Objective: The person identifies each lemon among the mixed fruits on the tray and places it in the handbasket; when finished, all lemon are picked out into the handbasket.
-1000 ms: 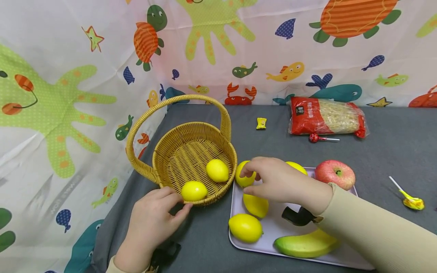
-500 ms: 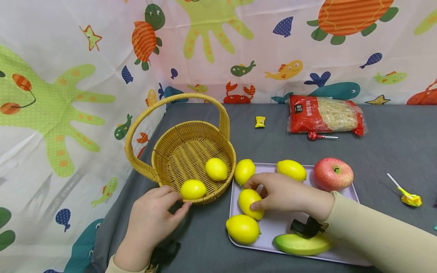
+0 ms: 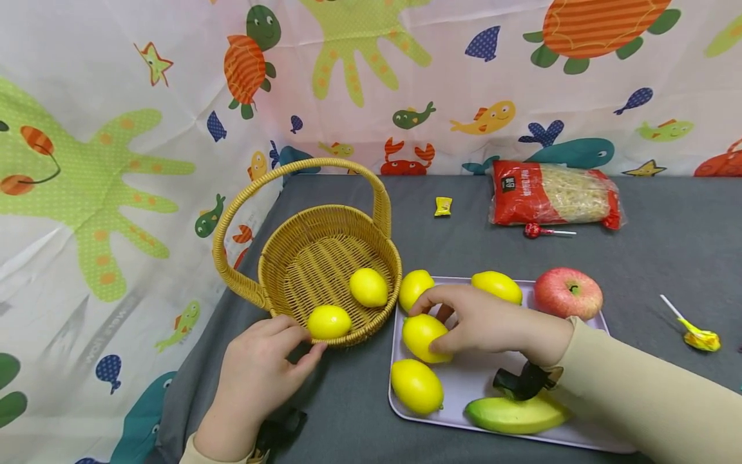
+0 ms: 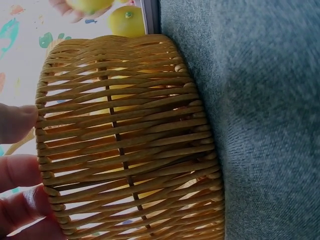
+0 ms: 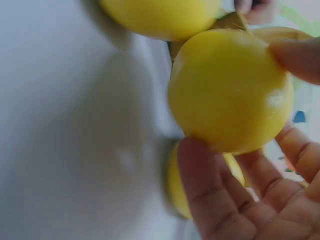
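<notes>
Left hand (image 3: 261, 364) on the wicker basket (image 3: 315, 267), right hand (image 3: 489, 319) round the gripped lemon (image 3: 422, 335)

And there, far left, the left hand has thumb and fingertips pinching the near rim of the wicker basket! Inside, a front lemon (image 3: 329, 322) sits right by those fingers, and a second lemon (image 3: 368, 287) lies to its right.

Over to the lilac tray (image 3: 464, 374): the near-corner lemon (image 3: 417, 386) lies in front, the far-corner lemon (image 3: 415, 287) just beside the basket, and between them, the gripped lemon! The right hand, well apart from the left, has it between thumb and fingers, over the tray's left side; whether it touches the tray, I cannot tell.

Behind the tray, a yellow sweet (image 3: 443, 206). Then the back-edge lemon (image 3: 497, 287), a banana (image 3: 516, 414) under the right wrist, a red lollipop (image 3: 533, 231) in front of the noodle packet (image 3: 556, 193), a red apple (image 3: 568, 293), and, far right, a yellow lollipop (image 3: 701, 338)!
</notes>
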Tool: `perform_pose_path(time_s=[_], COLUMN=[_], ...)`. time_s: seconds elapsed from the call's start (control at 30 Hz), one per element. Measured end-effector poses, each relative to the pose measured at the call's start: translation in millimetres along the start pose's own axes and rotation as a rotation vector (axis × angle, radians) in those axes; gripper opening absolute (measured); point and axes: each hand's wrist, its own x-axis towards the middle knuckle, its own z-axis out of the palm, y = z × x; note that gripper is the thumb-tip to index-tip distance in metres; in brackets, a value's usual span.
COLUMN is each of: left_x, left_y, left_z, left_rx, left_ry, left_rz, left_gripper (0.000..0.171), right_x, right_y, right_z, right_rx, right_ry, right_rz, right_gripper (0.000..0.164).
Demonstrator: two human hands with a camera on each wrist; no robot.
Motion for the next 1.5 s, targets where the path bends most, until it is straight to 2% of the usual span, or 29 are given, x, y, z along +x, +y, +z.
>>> perform_pose_path(time_s=[0.17, 0.3, 0.57, 0.67, 0.77, 0.87, 1.0, 1.3, 1.5], left_x=[-0.1, 0.6, 1.0, 0.3, -0.2, -0.5, 0.0, -0.2, -0.4], left_y=[-0.1, 0.0, -0.2, 0.0, 0.1, 0.7, 1.0, -1.6, -1.3], left_z=[0.5, 0.5, 2.8, 3.2, 3.0, 2.7, 1.5, 0.2, 0.3], left_rx=[-0.002, -0.002, -0.015, -0.020, -0.027, -0.031, -0.029, -0.034, -0.031], left_ry=[-0.002, -0.009, -0.007, -0.006, -0.007, -0.005, 0.001, 0.004, 0.009], left_rz=[-0.002, -0.005, -0.005, -0.005, -0.006, -0.006, -0.004, -0.005, -0.005], left_gripper=[0.018, 0.018, 0.018, 0.018, 0.017, 0.017, 0.017, 0.017, 0.017], right_x=[5.4, 17.4, 56.3, 68.6, 77.6, 82.0, 85.2, 94.9, 96.9], right_y=[-15.2, -30.0, -50.5, -53.6, -55.9, -59.8, -66.8, -74.6, -74.3], right_z=[-13.9, -19.5, -10.1, -2.1, 6.3, 13.2, 17.4, 24.5, 25.0], right_rx=[0.031, 0.041, 0.043, -0.021, -0.157, -0.295, -0.403, -0.518, -0.505], right_ry=[0.043, 0.072, 0.078, 0.077, 0.072, 0.050, 0.020, -0.038, -0.054], right_rz=[-0.070, -0.135, -0.174, -0.188, -0.209, -0.225, -0.232, -0.248, -0.232], right_gripper=[0.047, 0.049, 0.049, 0.048, 0.046, 0.045, 0.044, 0.043, 0.039])
